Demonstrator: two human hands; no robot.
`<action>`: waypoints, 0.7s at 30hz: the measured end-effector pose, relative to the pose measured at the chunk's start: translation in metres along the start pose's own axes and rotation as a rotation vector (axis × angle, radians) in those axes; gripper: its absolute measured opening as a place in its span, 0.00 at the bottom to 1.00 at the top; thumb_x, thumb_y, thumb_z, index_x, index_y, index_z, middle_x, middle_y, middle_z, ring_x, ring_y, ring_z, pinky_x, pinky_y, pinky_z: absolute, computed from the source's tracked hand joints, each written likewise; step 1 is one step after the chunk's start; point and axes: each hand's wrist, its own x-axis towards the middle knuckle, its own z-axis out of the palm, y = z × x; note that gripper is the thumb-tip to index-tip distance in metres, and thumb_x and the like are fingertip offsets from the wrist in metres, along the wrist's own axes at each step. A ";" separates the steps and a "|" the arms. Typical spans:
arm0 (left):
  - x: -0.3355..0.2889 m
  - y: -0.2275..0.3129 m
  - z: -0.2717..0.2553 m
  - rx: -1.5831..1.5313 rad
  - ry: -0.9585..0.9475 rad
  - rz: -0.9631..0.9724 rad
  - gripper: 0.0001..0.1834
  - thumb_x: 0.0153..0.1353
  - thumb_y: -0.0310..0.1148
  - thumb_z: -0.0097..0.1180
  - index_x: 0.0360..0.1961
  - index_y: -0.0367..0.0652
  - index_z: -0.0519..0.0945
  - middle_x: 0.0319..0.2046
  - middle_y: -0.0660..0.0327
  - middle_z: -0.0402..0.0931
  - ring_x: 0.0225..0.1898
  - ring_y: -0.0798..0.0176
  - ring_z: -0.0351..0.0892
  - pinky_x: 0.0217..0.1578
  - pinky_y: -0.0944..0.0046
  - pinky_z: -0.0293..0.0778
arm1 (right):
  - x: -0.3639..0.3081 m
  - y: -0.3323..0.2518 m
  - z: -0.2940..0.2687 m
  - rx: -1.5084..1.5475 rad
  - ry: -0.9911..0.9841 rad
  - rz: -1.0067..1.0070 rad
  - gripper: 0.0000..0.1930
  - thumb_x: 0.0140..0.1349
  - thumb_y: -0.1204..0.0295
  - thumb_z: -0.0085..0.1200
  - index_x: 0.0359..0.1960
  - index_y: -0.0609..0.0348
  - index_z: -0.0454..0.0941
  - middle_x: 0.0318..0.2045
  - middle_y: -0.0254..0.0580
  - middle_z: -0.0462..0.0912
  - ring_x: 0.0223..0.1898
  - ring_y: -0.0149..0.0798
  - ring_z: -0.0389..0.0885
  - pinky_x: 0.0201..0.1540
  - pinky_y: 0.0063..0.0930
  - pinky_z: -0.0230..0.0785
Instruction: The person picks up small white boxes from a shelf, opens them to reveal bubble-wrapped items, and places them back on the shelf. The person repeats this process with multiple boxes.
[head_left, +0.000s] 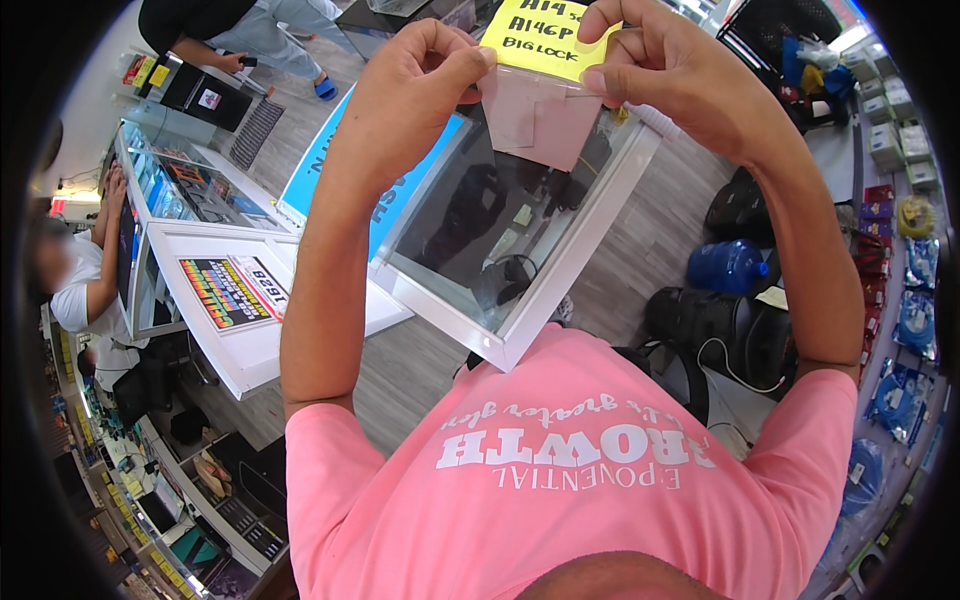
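Two bare hands, the left hand (415,92) and the right hand (690,75), stand a little apart, each with thumb and fingers clamped on a side edge of a yellow handwritten label (535,45) at the top of the view. A pale, flat card-like packet (560,125) hangs from the label's lower edge, between and just below the two grips, over a glass-topped, white-framed surface (567,250) nearer the wearer's pink T-shirt (570,430). Judging by its position, the label has already been lined up along the packet's upper edge, and the pair is raised clear of the glass; whether the two are firmly joined cannot be told. Neither hand has let go, so handling appears unfinished, and setting the piece down remains undone. Beside the left forearm lies a blue sign (425,155); beyond it, well apart, rest a co-worker's hands (115,190). Inside the right forearm's bend, below the right hand, sits a blue water jug (722,268).
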 end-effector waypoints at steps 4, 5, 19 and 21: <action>0.000 0.008 0.000 0.036 0.010 -0.011 0.16 0.70 0.44 0.63 0.41 0.39 0.80 0.37 0.61 0.82 0.39 0.69 0.82 0.43 0.67 0.79 | 0.002 0.002 -0.001 0.048 0.011 0.011 0.18 0.69 0.72 0.61 0.55 0.62 0.69 0.25 0.26 0.75 0.27 0.23 0.68 0.32 0.20 0.59; 0.002 0.009 -0.002 0.052 0.009 -0.016 0.17 0.69 0.45 0.63 0.41 0.40 0.81 0.37 0.61 0.82 0.39 0.69 0.82 0.43 0.66 0.79 | 0.003 0.005 0.000 0.087 0.016 0.008 0.17 0.69 0.73 0.61 0.55 0.62 0.69 0.26 0.26 0.76 0.28 0.23 0.69 0.32 0.20 0.60; 0.006 0.009 -0.009 0.155 -0.030 -0.066 0.19 0.69 0.51 0.63 0.41 0.44 0.84 0.41 0.59 0.85 0.41 0.71 0.82 0.43 0.68 0.80 | -0.002 -0.023 -0.004 -0.043 -0.004 0.037 0.17 0.68 0.71 0.60 0.53 0.65 0.69 0.24 0.29 0.77 0.26 0.23 0.72 0.29 0.22 0.61; 0.006 0.008 -0.008 0.138 -0.032 -0.061 0.19 0.69 0.50 0.63 0.42 0.43 0.84 0.41 0.58 0.85 0.43 0.70 0.83 0.44 0.68 0.81 | -0.003 -0.027 -0.007 -0.032 -0.036 0.044 0.18 0.68 0.71 0.60 0.53 0.66 0.69 0.24 0.29 0.76 0.26 0.24 0.72 0.29 0.22 0.62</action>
